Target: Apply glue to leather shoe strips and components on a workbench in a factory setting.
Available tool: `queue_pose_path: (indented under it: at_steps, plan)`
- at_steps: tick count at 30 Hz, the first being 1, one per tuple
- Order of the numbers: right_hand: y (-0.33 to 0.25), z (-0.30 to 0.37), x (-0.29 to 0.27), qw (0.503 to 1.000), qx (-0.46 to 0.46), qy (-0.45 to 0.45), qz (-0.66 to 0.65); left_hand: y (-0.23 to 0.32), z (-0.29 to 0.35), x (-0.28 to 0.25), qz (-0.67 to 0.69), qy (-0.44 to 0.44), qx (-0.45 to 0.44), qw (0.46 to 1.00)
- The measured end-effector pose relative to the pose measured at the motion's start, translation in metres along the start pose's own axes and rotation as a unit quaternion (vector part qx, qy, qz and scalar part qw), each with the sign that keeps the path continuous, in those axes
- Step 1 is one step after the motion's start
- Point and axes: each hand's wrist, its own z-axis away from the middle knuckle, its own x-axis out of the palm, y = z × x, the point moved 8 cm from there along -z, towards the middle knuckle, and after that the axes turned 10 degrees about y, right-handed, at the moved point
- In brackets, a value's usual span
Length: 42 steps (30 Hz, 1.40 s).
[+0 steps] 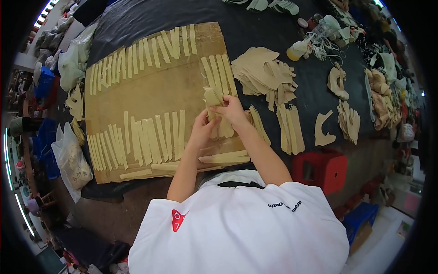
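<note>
My left hand (204,128) and my right hand (233,112) meet over the right side of a brown cardboard sheet (150,93). Between their fingers they pinch some pale cream strips (211,97); how many is hard to tell. Below the hands, more strips are partly hidden by my fingers and wrists. Just beyond, several flat strips (220,73) lie side by side at the sheet's right edge. One row of strips (129,60) runs along the far edge, and another row (147,139) spreads over the near left part.
Right of the cardboard lie a pile of beige cut pieces (261,73) and a bundle of long strips (290,130). A bottle of yellowish liquid (297,50) stands at the back right. A red stool (320,171) is by the table's near edge, and plastic bags (72,160) are at left.
</note>
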Motion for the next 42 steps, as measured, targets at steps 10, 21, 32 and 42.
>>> queue_pose_path:
  at_steps: [10, 21, 32, 42]
  plan:
    - [0.012, 0.025, -0.082, 0.993, 0.007, 0.048, -0.104, -0.034, 0.025, 0.078, 0.076, -0.104, -0.086, 0.988]
    - [0.089, 0.034, -0.133, 0.994, -0.033, 0.042, 0.096, -0.115, 0.089, 0.12, -0.126, -0.104, -0.352, 0.922]
    - [0.071, 0.06, -0.135, 0.86, -0.294, 0.185, 0.374, -0.042, 0.097, -0.037, -0.202, 0.137, -0.253, 0.936]
    - [0.045, 0.074, -0.129, 0.869, -0.298, 0.149, 0.366, -0.103, 0.221, -0.116, -0.607, -0.005, -0.317, 0.729]
